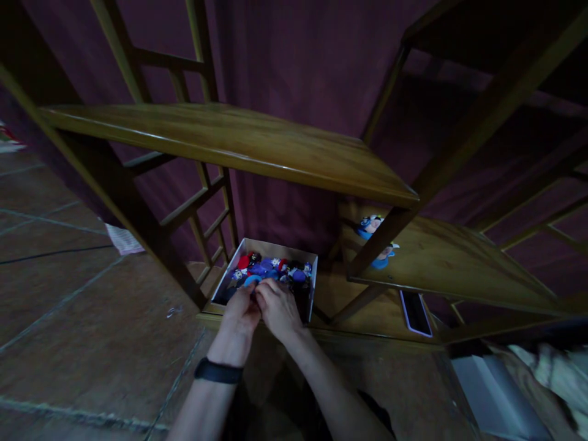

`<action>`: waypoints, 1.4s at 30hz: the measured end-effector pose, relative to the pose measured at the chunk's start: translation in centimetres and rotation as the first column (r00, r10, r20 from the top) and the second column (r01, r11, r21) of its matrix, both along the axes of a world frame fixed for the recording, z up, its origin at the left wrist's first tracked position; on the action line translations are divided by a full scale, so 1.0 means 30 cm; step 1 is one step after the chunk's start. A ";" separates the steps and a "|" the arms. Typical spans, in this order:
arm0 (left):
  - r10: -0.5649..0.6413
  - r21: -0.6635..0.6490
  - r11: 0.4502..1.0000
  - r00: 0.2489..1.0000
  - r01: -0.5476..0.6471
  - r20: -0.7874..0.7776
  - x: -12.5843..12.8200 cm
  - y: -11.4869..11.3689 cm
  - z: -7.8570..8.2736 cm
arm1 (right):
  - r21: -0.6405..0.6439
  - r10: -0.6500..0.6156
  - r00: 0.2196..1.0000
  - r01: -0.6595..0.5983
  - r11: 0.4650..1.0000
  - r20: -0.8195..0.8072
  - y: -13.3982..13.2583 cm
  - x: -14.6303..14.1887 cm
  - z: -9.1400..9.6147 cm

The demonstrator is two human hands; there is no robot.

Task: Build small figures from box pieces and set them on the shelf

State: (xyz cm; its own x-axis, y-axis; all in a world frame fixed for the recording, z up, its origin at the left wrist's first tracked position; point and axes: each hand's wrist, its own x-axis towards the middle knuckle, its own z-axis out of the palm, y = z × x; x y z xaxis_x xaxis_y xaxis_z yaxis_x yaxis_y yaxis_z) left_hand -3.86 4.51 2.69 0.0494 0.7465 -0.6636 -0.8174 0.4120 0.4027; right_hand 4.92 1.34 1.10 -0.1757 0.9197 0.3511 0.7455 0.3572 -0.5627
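Observation:
My left hand point(242, 308), with a dark band on its wrist, and my right hand point(278, 304) meet at the front of an open white box point(313, 288). The fingers of both are bent and pressed together, and they hide whatever is between them. Right at the fingertips shows a round bright blue piece point(252, 280); whether it is held or lies in the box, I cannot tell. Inside the box lie several small figurines point(261, 268) in purple, red, blue and black. The box rests on the low wooden shelf.
Two blue-and-white figurines, one point(371, 225) behind the other point(383, 254), stand on a raised shelf point(436, 257). Below lies a phone point(416, 313). A wooden board point(229, 138) crosses above the box, with slanted posts around. A grey box point(498, 398) is at lower right.

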 end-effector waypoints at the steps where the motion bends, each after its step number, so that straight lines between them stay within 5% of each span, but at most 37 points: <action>1: 0.012 -0.009 1.000 1.000 -0.013 -0.019 -0.012 0.005 0.002 | 0.001 0.009 1.000 -0.009 1.000 -0.018 0.011 0.006 -0.001; 5: 0.082 -0.003 0.997 0.993 -0.082 -0.083 -0.061 0.024 0.022 | -0.058 -0.162 0.982 0.157 0.986 -0.097 0.099 0.090 -0.046; 11: 0.064 -0.005 0.998 0.998 -0.064 -0.029 -0.092 0.034 0.040 | -0.196 -0.410 0.912 0.404 0.894 0.010 0.208 0.208 -0.164; 17: 0.045 0.039 0.998 0.999 -0.045 0.011 -0.123 0.040 0.040 | -0.253 -0.356 0.926 0.377 0.891 0.126 0.205 0.178 -0.178; 29: -0.006 0.088 0.996 1.000 0.006 0.003 -0.138 0.040 0.047 | -0.274 -0.050 0.919 0.168 0.947 0.391 0.033 0.078 -0.065; 36: -0.024 0.094 0.995 1.000 0.025 -0.011 -0.134 0.039 0.050 | -0.510 -0.196 0.930 0.337 0.791 0.311 0.073 0.205 -0.023; 42: -0.032 0.107 0.994 0.999 0.033 -0.014 -0.136 0.036 0.061 | -0.386 -0.332 0.906 0.415 0.824 0.264 0.124 0.269 -0.062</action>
State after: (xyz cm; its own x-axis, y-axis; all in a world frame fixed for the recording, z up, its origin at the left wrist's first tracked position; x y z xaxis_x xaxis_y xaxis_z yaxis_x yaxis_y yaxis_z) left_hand -7.94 5.58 4.52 0.0669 0.8117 -0.5803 -0.7988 0.3920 0.4563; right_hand 13.01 5.05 -0.76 0.1906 0.9775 -0.0908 0.8737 -0.2111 -0.4383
